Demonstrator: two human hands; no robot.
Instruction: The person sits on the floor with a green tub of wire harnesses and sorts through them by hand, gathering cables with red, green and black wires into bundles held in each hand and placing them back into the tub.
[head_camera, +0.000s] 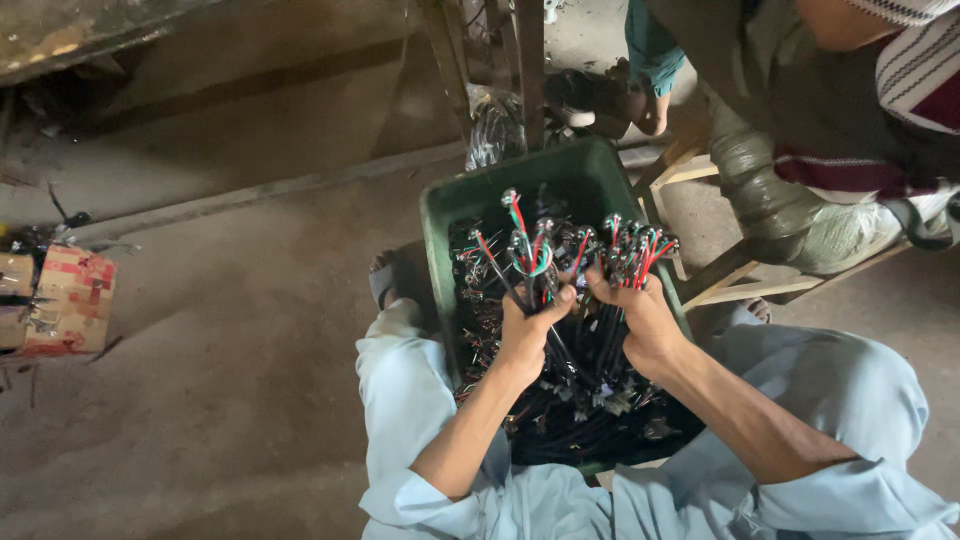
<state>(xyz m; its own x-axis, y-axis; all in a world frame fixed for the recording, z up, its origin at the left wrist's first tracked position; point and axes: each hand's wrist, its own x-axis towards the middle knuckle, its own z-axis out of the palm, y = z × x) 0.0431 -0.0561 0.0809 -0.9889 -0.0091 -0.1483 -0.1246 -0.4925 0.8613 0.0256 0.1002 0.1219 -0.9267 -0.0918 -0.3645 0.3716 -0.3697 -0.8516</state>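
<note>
A green plastic crate (590, 175) rests between my knees, filled with several black cables that end in metal connectors. My left hand (528, 330) grips a small bunch of cables (525, 250) with red, green and white wire ends standing upward. My right hand (645, 320) grips a second bunch of cables (632, 250), its red and white tips fanned out above my fingers. Both bunches are held over the crate, side by side and nearly touching.
Another person (840, 130) sits at the upper right on a wooden stool (730, 275). A red and tan cardboard box (60, 300) lies on the concrete floor at left. A wooden post (530, 60) and a plastic bag of cables (495, 125) stand behind the crate.
</note>
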